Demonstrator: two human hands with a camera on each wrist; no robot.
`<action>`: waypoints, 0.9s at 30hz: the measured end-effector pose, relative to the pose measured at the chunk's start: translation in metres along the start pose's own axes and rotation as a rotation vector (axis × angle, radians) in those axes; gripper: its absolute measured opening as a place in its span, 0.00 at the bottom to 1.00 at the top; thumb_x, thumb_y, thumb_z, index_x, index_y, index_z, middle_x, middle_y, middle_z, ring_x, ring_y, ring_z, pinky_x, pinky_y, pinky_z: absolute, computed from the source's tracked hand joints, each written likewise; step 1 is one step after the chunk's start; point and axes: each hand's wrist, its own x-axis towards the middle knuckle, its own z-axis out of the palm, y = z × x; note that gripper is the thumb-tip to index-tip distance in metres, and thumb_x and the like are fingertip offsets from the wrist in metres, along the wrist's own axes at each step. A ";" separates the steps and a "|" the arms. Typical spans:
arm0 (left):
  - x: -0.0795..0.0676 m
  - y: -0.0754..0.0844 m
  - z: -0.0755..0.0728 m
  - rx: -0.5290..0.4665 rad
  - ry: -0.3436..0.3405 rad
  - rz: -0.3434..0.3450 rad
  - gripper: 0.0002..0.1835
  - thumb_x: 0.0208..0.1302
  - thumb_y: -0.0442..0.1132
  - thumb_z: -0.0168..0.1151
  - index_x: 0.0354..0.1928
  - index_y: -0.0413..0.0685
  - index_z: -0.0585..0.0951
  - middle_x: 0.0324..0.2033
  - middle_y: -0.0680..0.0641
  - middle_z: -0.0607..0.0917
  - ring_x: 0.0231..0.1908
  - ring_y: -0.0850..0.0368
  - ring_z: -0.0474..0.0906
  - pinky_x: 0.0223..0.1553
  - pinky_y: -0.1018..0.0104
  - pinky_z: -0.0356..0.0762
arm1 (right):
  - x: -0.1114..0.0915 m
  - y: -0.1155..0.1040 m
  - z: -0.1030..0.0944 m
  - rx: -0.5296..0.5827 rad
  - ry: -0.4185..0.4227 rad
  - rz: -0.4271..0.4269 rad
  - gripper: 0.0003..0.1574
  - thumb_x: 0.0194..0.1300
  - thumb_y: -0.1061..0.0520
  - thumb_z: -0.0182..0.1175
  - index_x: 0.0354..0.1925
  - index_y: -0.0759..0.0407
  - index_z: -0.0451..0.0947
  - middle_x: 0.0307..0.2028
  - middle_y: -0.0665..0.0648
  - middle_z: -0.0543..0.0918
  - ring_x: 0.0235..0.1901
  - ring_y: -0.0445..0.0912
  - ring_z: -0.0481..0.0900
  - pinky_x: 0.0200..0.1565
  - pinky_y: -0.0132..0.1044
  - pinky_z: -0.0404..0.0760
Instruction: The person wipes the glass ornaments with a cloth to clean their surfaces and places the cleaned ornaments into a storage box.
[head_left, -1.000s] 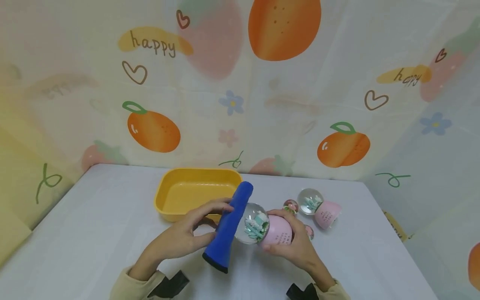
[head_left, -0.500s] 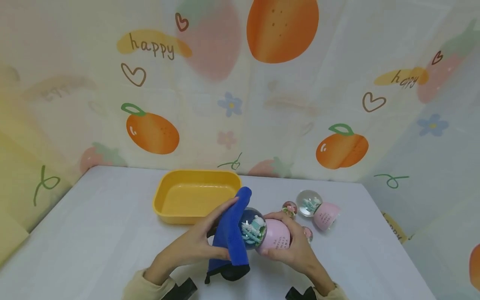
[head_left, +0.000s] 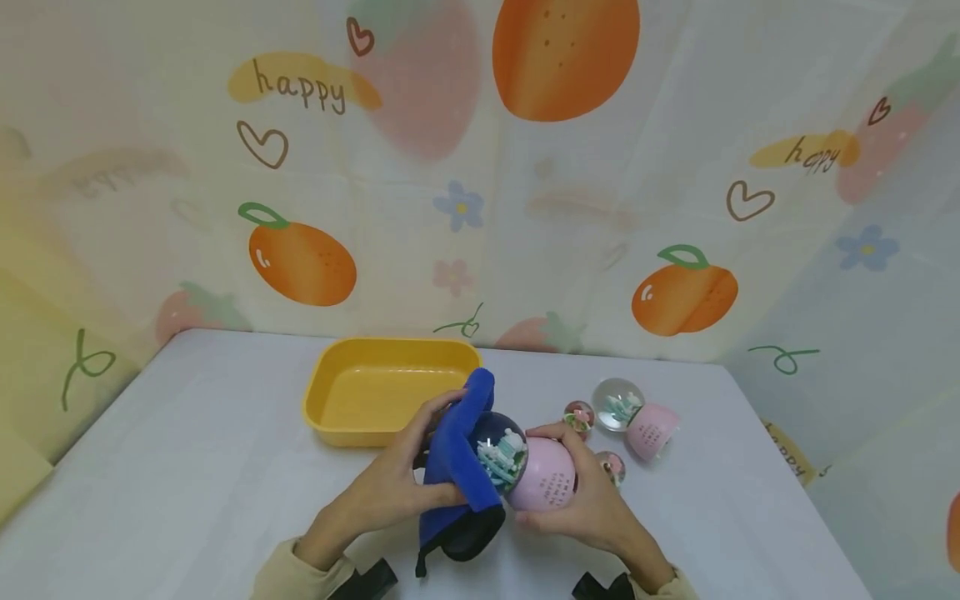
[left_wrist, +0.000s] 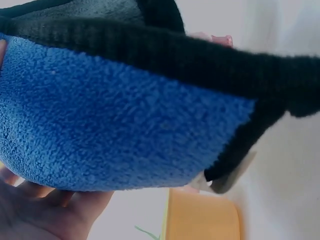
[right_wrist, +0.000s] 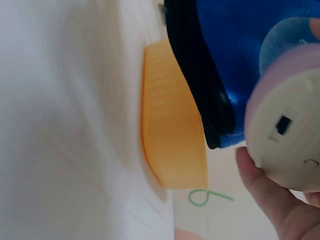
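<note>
My right hand (head_left: 581, 492) grips the pink base of a snow globe (head_left: 543, 475), its glass ball pointing left. In the right wrist view the cream underside of the snow globe (right_wrist: 287, 135) shows a small dark switch. My left hand (head_left: 393, 483) holds a blue cloth (head_left: 457, 446) with black edging, folded and bent around the left side of the glass ball. The fleecy cloth (left_wrist: 115, 115) fills most of the left wrist view, with the left fingers (left_wrist: 55, 200) under it. Part of the ball is hidden by the cloth.
A yellow tray (head_left: 315, 408) stands behind the left hand. Another pink-based snow globe (head_left: 652, 429) lies on its side at the right. Two small clear balls with pink figures, one behind (head_left: 578, 417) and one nearer (head_left: 611, 468), lie beside the right hand on the white table (head_left: 187, 467).
The blue cloth, earlier a flat fold beside the ball, has been opened and bent around the glass. The left hand has moved right and closer to the snow globe.
</note>
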 end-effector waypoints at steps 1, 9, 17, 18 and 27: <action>0.000 0.000 0.000 0.005 0.009 0.007 0.47 0.57 0.50 0.73 0.73 0.71 0.54 0.69 0.44 0.69 0.63 0.43 0.72 0.58 0.42 0.76 | 0.000 0.000 0.000 0.005 0.012 -0.018 0.47 0.42 0.60 0.79 0.60 0.50 0.69 0.54 0.60 0.78 0.46 0.45 0.78 0.40 0.38 0.83; 0.000 0.005 0.003 -0.010 0.033 -0.028 0.49 0.56 0.51 0.73 0.74 0.63 0.52 0.69 0.46 0.71 0.63 0.45 0.72 0.58 0.46 0.75 | 0.001 0.001 -0.001 0.000 0.104 -0.117 0.48 0.40 0.62 0.80 0.60 0.52 0.71 0.54 0.58 0.78 0.45 0.44 0.79 0.40 0.38 0.84; 0.001 0.002 0.003 -0.019 0.023 -0.031 0.46 0.56 0.47 0.73 0.72 0.75 0.57 0.65 0.52 0.74 0.58 0.48 0.75 0.53 0.51 0.77 | 0.001 0.002 0.001 -0.013 0.138 -0.135 0.50 0.39 0.63 0.80 0.60 0.53 0.70 0.54 0.57 0.79 0.47 0.42 0.78 0.44 0.37 0.83; 0.001 0.001 0.003 -0.024 0.026 -0.025 0.45 0.56 0.46 0.73 0.71 0.75 0.58 0.64 0.52 0.75 0.57 0.48 0.76 0.51 0.53 0.77 | 0.001 0.002 0.002 -0.010 0.138 -0.124 0.50 0.39 0.63 0.80 0.60 0.53 0.70 0.54 0.57 0.79 0.47 0.43 0.78 0.44 0.37 0.83; 0.001 -0.008 -0.004 -0.075 0.054 0.151 0.25 0.65 0.38 0.64 0.64 0.53 0.72 0.56 0.44 0.79 0.52 0.53 0.77 0.54 0.65 0.78 | 0.001 0.001 -0.006 0.010 0.073 -0.171 0.49 0.39 0.64 0.79 0.60 0.55 0.69 0.54 0.55 0.78 0.48 0.43 0.77 0.43 0.38 0.82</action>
